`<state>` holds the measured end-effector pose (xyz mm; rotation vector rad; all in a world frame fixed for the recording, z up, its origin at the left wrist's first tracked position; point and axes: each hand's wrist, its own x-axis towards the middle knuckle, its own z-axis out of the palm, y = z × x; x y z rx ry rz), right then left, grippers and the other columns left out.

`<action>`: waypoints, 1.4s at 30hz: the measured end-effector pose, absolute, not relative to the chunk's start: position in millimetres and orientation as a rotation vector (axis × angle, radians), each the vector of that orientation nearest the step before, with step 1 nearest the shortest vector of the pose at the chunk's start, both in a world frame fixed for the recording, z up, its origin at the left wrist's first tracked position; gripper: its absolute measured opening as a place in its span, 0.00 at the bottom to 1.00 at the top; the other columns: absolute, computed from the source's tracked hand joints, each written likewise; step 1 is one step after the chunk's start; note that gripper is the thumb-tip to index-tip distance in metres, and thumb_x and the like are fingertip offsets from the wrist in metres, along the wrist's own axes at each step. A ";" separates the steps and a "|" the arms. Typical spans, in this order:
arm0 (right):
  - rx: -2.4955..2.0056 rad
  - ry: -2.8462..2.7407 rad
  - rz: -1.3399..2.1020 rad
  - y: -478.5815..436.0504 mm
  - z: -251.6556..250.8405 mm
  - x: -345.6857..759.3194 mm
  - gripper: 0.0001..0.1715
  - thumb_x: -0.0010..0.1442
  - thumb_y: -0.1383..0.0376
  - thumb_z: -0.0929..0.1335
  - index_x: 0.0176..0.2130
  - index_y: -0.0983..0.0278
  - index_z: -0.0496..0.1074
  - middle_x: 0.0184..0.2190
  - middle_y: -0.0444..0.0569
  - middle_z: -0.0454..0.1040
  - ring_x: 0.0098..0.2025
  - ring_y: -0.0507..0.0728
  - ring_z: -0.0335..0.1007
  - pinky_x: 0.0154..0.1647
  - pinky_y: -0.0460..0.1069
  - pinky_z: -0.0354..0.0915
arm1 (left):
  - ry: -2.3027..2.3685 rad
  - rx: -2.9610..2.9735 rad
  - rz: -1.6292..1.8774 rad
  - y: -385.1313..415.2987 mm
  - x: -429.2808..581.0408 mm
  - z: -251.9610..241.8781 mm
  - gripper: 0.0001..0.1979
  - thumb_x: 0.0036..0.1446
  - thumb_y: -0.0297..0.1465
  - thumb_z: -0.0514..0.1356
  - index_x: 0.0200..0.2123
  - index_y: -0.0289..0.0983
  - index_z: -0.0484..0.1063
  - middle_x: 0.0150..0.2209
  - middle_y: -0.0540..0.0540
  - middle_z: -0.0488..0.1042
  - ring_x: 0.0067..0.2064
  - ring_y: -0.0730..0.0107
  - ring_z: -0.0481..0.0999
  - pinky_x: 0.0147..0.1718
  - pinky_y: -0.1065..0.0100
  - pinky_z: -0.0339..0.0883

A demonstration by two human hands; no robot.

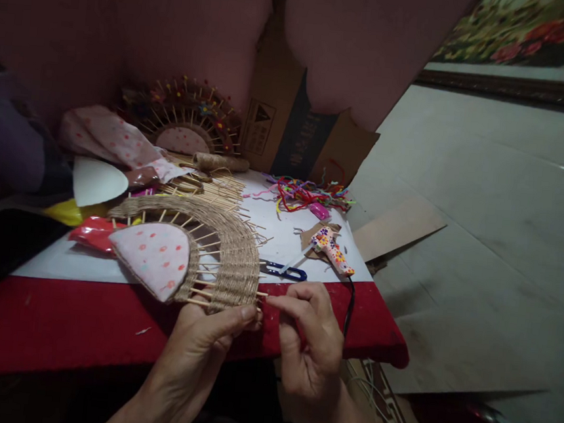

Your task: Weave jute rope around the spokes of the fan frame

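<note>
A half-round weaving of brown twine over thin wooden sticks [239,254] is held up in front of me, tilted, with a pink dotted cloth half-circle [152,256] at its centre. My left hand [202,336] grips its lower right end, thumb on the woven band and fingers behind. Close by, my right hand [310,339] is closed with the fingers curled, its index fingertip at the tip of a stick that juts from the outer edge. Whatever lies between those fingers is hidden.
Thread snips [284,271] and a flowered glue gun [333,249] lie on white paper. Behind are colourful fuzzy stems [303,193], loose sticks [214,192] and a twine roll [221,162]. A finished-looking half-round piece [184,138] leans near torn cardboard [294,120]. Red cloth [78,332] covers the table's front.
</note>
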<state>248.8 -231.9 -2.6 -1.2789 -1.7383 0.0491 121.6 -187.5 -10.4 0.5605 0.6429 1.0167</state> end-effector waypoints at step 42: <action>-1.234 -1.716 0.145 -230.9 -7.0 247.9 0.19 0.52 0.77 0.60 0.41 0.62 0.68 0.34 0.49 0.62 0.37 0.56 0.60 0.37 0.54 0.60 | 0.614 0.564 1.005 -190.5 119.9 -5.4 0.08 0.43 0.21 0.63 0.31 0.33 0.74 0.30 0.47 0.73 0.32 0.72 0.71 0.32 0.71 0.67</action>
